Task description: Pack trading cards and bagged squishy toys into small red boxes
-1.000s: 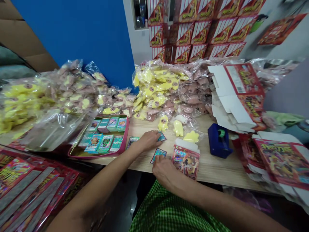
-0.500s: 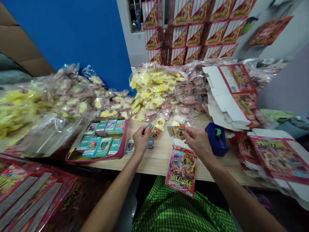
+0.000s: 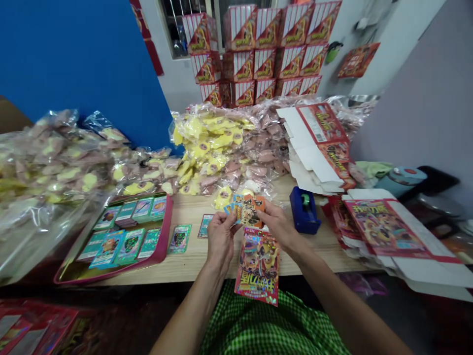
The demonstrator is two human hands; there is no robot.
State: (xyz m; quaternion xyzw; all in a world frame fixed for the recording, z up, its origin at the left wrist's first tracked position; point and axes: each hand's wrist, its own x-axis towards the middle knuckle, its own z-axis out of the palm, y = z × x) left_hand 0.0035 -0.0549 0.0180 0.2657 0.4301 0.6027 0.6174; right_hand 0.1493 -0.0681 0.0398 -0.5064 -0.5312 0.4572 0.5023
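My left hand (image 3: pixel 220 237) pinches the left side of a few printed cards (image 3: pixel 248 211), blue and orange, some fanned behind others. On their right side, my right hand (image 3: pixel 276 224) grips the same cards, so both hands meet over the table. Just below them lies a shiny red printed packet (image 3: pixel 258 266), its lower end past the table's front edge. Left of my left hand, a teal card (image 3: pixel 204 226) and a green-bordered card (image 3: pixel 180 239) lie on the wood. How many cards are held I cannot tell.
A pink-rimmed tray (image 3: pixel 165 231) of card stacks stands at left. Bagged yellow and pink plush pieces (image 3: pixel 207 143) heap along the back. At right are a blue tape dispenser (image 3: pixel 305 212), flattened cartons (image 3: pixel 318 148) and a printed box (image 3: pixel 388 227). Red boxes (image 3: pixel 244 64) are stacked behind.
My hands have come together, joining cards that were held apart, one side in each hand. The view has shifted to the right, and the cards on the table left of my hand show more fully.
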